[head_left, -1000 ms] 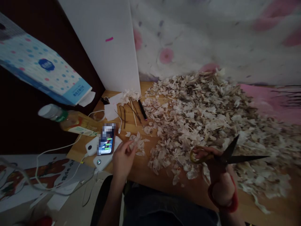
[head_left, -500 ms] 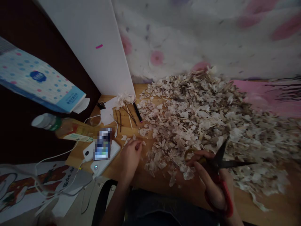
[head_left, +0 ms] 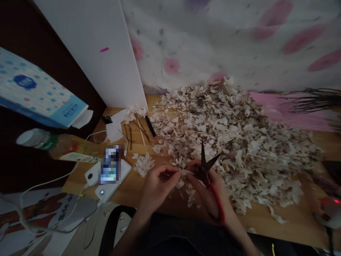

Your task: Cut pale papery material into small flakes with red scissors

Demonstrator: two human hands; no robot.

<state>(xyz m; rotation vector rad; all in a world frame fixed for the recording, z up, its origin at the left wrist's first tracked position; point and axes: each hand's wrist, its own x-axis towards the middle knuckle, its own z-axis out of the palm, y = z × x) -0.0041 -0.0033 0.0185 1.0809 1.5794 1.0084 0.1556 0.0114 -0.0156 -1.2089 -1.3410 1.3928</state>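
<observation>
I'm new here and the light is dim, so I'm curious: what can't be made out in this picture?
All in the head view:
- Pale scrap by the left grip: too small and dim to identify.
- Scissors: handles partly hidden by the right grip.
- Phone: screen blurred by pixelation.
- Tissue pack: cut off by the left edge.
- Dark twigs: cut off by the right edge.

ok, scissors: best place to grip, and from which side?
Probably the red handle, from the person's side: it trails back toward the body, while the blades stand open, tips pointing away over the pale petal-like pile.
</observation>
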